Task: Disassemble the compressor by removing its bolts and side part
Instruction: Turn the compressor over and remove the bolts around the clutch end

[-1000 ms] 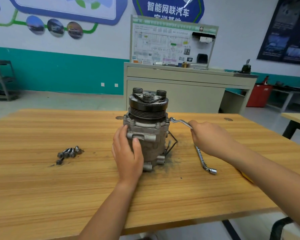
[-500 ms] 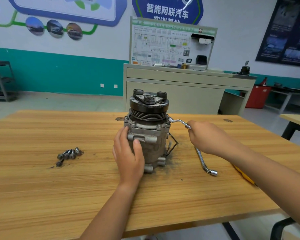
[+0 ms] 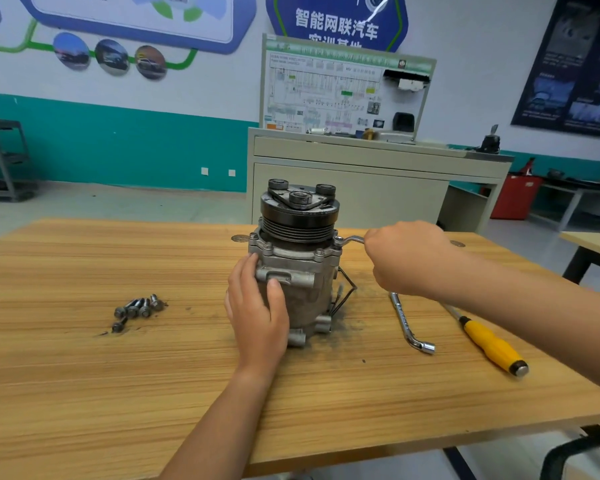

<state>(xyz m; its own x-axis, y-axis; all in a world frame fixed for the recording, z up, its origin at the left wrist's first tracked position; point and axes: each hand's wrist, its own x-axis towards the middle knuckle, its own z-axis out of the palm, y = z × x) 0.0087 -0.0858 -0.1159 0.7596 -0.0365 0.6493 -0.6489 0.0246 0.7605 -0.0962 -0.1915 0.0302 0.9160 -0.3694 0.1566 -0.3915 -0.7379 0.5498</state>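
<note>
Upright grey cast-metal compressor (image 3: 300, 271), black grooved pulley (image 3: 298, 216) on top, clasped by curled fingers of left hand (image 3: 257, 317), bent steel wrench (image 3: 352, 240) at its flange gripped tight by right hand (image 3: 406, 258).

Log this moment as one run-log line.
left hand holds compressor | right hand grips wrench on flange | loose bolts on table

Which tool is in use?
The bent wrench in the right hand, set on the compressor; the L-shaped socket wrench and yellow-handled screwdriver lie on the table.
</note>
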